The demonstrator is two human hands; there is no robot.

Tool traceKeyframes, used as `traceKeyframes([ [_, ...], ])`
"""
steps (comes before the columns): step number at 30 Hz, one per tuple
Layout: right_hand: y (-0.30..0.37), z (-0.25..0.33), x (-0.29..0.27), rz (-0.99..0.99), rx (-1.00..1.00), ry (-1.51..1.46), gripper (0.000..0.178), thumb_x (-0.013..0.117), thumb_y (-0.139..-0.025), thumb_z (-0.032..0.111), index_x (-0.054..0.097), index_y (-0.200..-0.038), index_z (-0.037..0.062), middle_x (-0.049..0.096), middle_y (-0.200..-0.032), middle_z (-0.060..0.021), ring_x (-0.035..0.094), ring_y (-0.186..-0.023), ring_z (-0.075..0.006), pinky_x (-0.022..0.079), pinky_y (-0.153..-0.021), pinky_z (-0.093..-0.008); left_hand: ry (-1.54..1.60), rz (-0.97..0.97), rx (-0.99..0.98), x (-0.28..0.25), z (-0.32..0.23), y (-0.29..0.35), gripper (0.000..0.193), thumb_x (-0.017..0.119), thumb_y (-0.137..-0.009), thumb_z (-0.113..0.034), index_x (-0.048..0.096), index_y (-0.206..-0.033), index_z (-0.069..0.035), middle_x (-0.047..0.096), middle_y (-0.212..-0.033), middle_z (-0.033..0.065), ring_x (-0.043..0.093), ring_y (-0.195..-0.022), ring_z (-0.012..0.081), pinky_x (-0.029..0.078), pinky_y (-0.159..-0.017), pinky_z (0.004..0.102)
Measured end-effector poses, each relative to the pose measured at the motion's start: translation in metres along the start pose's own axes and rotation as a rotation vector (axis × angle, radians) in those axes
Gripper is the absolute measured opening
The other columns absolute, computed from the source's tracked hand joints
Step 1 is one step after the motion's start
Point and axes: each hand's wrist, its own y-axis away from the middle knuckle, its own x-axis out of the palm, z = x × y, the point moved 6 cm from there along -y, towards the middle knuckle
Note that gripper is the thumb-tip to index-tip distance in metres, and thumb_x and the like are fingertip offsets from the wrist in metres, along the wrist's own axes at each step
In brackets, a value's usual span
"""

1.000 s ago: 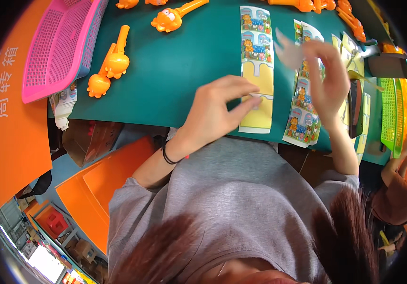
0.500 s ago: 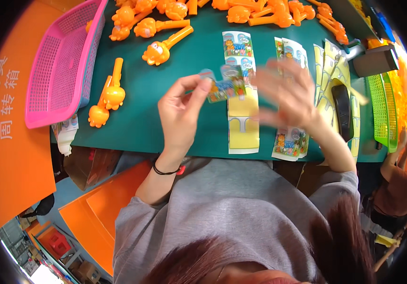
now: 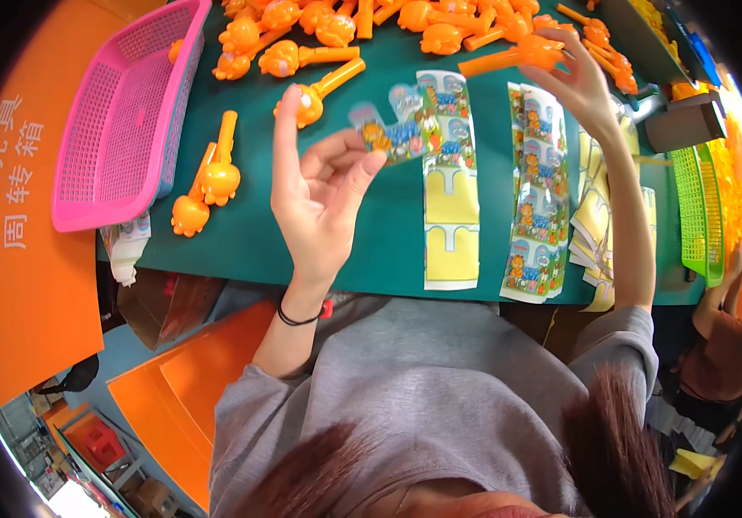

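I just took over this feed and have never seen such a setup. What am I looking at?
There is no machine here: these are a person's bare hands. The camera is worn on the head and looks down, so picture left is the person's left; its fisheye lens bends straight edges. The left hand pinches a printed clear sticker. The right hand grips an orange toy. On the green table lie a partly peeled strip, printed strips beside it and other orange toys.
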Motion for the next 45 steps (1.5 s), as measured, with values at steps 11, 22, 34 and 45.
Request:
traceKeyframes([
  [11,0.063,0.042,0.041,0.081,0.234,-0.777,0.050,0.050,-0.099,0.032,0.045,-0.138,0.0006,0.058,-0.130,-0.0121,0.053,-0.072,-0.0097,0.044,-0.073,-0.0249,0.244,0.152,-0.286,0.001,0.014,0.007,0.019,0.067,-0.089,0.004,0.066,-0.107,0.001,0.058,-0.130,0.0156,0.061,-0.110,0.0192,0.050,-0.096,0.0323],
  [22,0.089,0.076,0.078,0.052,0.454,-0.760,0.049,0.052,-0.101,0.038,0.046,-0.138,0.0073,0.059,-0.125,-0.0079,0.048,-0.066,-0.0035,0.039,-0.062,-0.0185,-0.095,0.321,-0.157,0.071,0.018,0.036,0.072,0.069,-0.090,-0.006,0.026,-0.148,-0.004,0.056,-0.133,0.0223,0.061,-0.117,0.0297,0.048,-0.101,0.0396],
  [34,0.095,0.049,0.065,-0.033,0.139,-0.828,0.059,0.042,-0.104,0.043,0.037,-0.145,0.0004,0.048,-0.142,-0.0192,0.054,-0.126,-0.0259,0.051,-0.096,-0.0352,0.369,0.121,-0.499,0.061,0.033,0.040,0.048,0.067,-0.091,-0.002,0.043,-0.134,-0.002,0.067,-0.115,0.0181,0.066,-0.103,0.0213,0.052,-0.091,0.0316],
  [45,0.088,0.073,0.080,0.043,0.596,-1.124,0.049,0.054,-0.101,0.037,0.048,-0.133,0.0003,0.062,-0.121,-0.0135,0.065,-0.109,-0.0236,0.057,-0.089,-0.0360,0.138,0.367,-0.612,0.053,0.025,0.037,0.014,0.074,-0.086,-0.004,0.070,-0.098,0.001,0.071,-0.102,0.0090,0.062,-0.108,0.0168,0.044,-0.099,0.0311],
])
